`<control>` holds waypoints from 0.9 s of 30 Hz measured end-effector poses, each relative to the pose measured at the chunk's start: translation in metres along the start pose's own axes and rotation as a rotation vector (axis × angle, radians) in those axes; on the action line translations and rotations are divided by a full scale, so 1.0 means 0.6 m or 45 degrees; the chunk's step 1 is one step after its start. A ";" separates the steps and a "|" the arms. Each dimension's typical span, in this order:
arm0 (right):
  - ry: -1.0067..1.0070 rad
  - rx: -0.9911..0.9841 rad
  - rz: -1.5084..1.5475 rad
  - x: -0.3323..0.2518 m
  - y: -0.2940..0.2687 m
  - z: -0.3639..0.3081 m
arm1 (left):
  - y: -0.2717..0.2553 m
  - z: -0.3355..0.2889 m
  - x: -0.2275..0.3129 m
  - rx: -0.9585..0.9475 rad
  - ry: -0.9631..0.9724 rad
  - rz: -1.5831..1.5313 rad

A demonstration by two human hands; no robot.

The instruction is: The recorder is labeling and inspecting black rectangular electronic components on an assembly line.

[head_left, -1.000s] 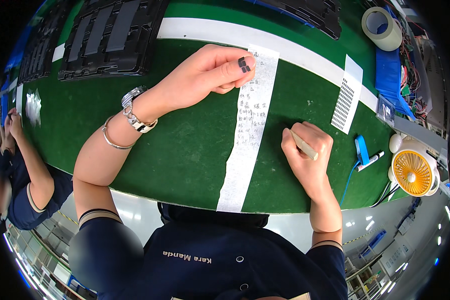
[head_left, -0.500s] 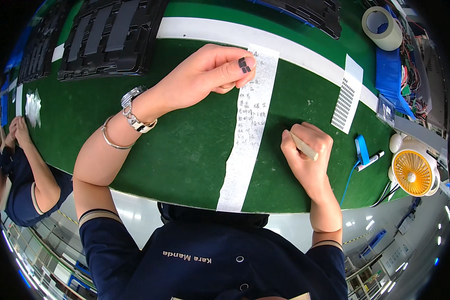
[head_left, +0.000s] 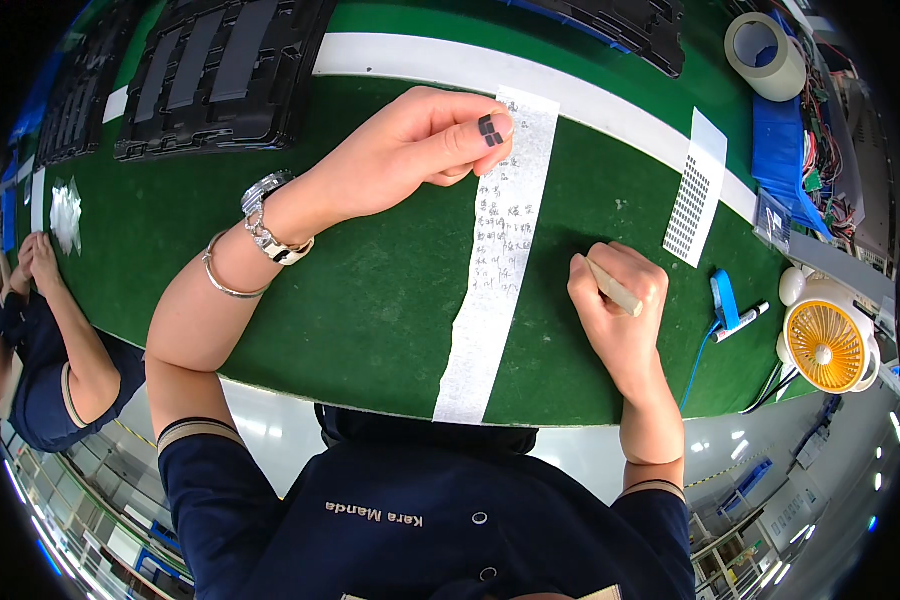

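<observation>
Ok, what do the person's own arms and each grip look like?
Both arms have short navy sleeves with a tan band at the cuff. The left arm also wears a silver watch and, nearer the elbow, a thin silver bangle. The left grip has small black patches near the fingertips. No glove or jewellery shows on the right grip.

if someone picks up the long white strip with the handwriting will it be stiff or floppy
The white strip would probably flop, being long, narrow and thin-looking. It is likely light, as it lies flat like paper. Pulled hard, it might tear, since its left edge looks uneven.
</observation>
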State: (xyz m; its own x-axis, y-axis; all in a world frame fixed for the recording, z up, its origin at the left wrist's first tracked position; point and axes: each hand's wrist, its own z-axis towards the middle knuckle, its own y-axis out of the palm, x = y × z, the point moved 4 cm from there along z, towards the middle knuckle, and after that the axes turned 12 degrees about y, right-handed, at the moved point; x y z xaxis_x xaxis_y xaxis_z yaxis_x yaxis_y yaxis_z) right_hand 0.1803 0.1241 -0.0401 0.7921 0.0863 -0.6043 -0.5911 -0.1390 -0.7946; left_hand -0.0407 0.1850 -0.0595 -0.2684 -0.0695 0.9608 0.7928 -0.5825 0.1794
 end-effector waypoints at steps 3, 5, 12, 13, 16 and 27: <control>-0.001 0.021 -0.018 0.000 0.000 0.000 | -0.001 0.000 -0.001 0.001 -0.007 0.004; 0.002 0.015 -0.019 0.000 -0.001 0.000 | 0.000 -0.001 -0.001 0.004 -0.007 0.005; 0.070 -0.025 0.028 0.004 -0.001 -0.001 | 0.000 -0.002 -0.002 0.002 -0.008 0.015; 0.086 -0.020 0.050 0.003 -0.001 -0.001 | 0.000 -0.001 -0.001 0.000 -0.008 0.013; 0.082 -0.016 0.025 0.004 0.000 -0.002 | 0.001 0.000 0.001 -0.015 -0.013 0.015; 0.057 -0.019 0.020 0.003 0.000 -0.001 | 0.000 0.001 0.000 -0.024 -0.018 0.020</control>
State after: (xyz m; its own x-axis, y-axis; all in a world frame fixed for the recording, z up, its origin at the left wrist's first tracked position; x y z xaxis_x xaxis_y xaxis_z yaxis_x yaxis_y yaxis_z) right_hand 0.1817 0.1235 -0.0411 0.7888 0.0397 -0.6134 -0.6016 -0.1550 -0.7836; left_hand -0.0407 0.1854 -0.0596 -0.2479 -0.0671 0.9664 0.7865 -0.5965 0.1603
